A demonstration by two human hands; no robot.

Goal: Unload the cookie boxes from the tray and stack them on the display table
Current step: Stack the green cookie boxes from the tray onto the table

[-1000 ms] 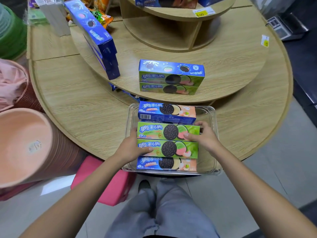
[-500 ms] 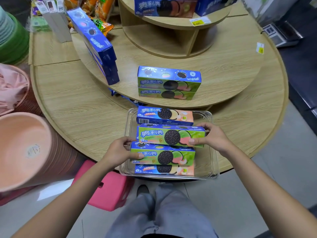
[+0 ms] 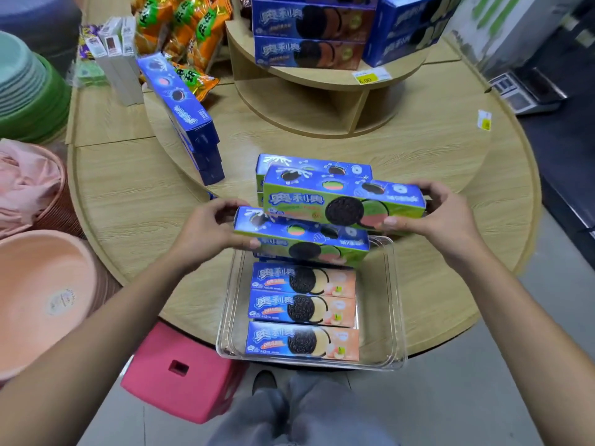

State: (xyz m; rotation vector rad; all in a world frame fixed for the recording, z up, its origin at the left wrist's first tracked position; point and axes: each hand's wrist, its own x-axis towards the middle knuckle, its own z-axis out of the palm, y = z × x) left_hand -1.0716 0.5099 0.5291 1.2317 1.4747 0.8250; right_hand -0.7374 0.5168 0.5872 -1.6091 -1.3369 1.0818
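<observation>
Up come two boxes, clear of the tray (image 3: pixel 397 300): left grip (image 3: pixel 206 233) clasps the near box (image 3: pixel 299 244) by its end, right grip (image 3: pixel 441 214) the far box (image 3: pixel 341 201), just short of the stack (image 3: pixel 289 160) on the tabletop (image 3: pixel 418 149). Best to level each, align edges, then lower.

We read the brand 奥利奥 in white on the front of the upper green box (image 3: pixel 344 204), on each of the three peach boxes (image 3: pixel 302 307) in the tray (image 3: pixel 391 300), and on the blue boxes (image 3: pixel 312 17) on the top tier (image 3: pixel 322 79). A yellow tag (image 3: pixel 365 79) on that tier's edge reads 6.00. On the lower green box (image 3: pixel 309 249) the print is blurred, as is the smaller print elsewhere.
</observation>
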